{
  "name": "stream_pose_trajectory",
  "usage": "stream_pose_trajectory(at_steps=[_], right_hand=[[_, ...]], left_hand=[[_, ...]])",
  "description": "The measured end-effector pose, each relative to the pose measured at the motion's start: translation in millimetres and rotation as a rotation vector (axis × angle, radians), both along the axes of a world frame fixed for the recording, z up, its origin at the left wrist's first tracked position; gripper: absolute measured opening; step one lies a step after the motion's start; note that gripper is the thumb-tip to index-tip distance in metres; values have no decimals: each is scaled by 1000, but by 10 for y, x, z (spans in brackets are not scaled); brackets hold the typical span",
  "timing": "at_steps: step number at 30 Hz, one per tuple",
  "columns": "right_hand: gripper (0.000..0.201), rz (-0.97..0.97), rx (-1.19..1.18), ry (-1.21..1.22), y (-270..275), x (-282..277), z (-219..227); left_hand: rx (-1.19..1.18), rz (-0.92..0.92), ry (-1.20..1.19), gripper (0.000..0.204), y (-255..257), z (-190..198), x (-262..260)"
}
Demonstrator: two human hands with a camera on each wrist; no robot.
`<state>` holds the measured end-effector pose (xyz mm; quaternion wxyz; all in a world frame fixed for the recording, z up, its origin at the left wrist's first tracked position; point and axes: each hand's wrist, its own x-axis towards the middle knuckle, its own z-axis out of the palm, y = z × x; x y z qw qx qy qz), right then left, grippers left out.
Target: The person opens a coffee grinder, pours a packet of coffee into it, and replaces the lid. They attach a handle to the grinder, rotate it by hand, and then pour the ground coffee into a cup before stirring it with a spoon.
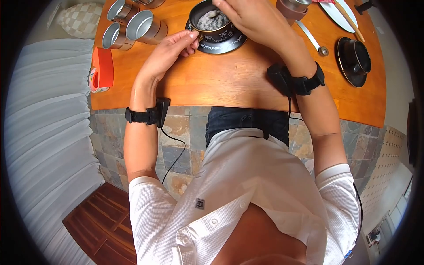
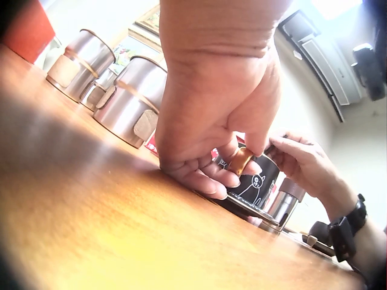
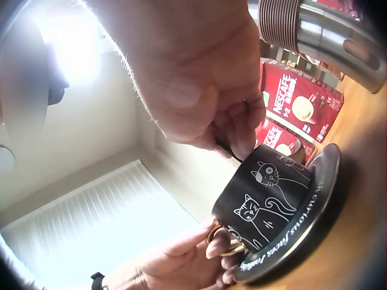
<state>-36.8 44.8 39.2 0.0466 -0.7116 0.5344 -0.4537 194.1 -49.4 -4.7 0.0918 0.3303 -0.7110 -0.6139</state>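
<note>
A black cup (image 3: pixel 266 199) with white cat drawings stands on its black saucer (image 1: pixel 223 47) at the far middle of the table. Pale, foamy or powdery contents (image 1: pixel 212 21) show inside it. My left hand (image 1: pixel 170 51) pinches the cup's gold handle (image 2: pixel 242 161) between thumb and fingers. Above the rim, my right hand (image 1: pixel 249 20) grips a thin dark utensil (image 3: pixel 228 150) that reaches down into the cup; its lower end is hidden.
Several metal cups (image 1: pixel 145 27) stand at the back left, an orange object (image 1: pixel 104 66) at the left edge. To the right are another black cup (image 1: pixel 360 57), a white plate (image 1: pixel 338 15) and a metal strip (image 1: pixel 308 35). Red Nescafe boxes (image 3: pixel 302 99) stand behind.
</note>
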Motion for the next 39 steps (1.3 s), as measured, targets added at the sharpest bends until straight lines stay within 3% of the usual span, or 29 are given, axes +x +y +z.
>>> stream_pose_trajectory(at_steps=[4, 9, 12, 15, 19, 21, 24, 31, 34, 38, 39], right_hand=[[22, -22, 137, 15, 54, 2, 114], [22, 126, 224, -61, 76, 46, 169], [22, 39, 31, -35, -31, 39, 7], [21, -74, 28, 2, 34, 14, 32], [21, -30, 143, 34, 82, 23, 140], [20, 90, 252, -7, 84, 52, 177], [20, 155, 204, -36, 22, 77, 76], [20, 64, 23, -68, -30, 23, -25], [21, -84, -23, 89, 2, 4, 24], [20, -87, 55, 155, 77, 25, 152], [19, 0, 128, 93, 71, 40, 169]], left_hand=[[8, -9, 3, 34, -17, -17, 5], [6, 1, 2, 35, 3, -1, -2], [4, 8, 3, 35, 2, -4, 0], [-3, 4, 0, 35, -1, -4, 4], [-17, -2, -5, 35, -6, -9, 5], [-16, -1, -1, 35, -3, -5, 1], [-14, -3, 6, 35, 2, -3, 4], [-15, -2, 6, 35, -4, -17, 6], [-22, 4, 4, 35, -6, -30, 12], [-26, -2, 25, 36, -8, -30, 12], [-12, -3, 29, 35, -9, -33, 8]])
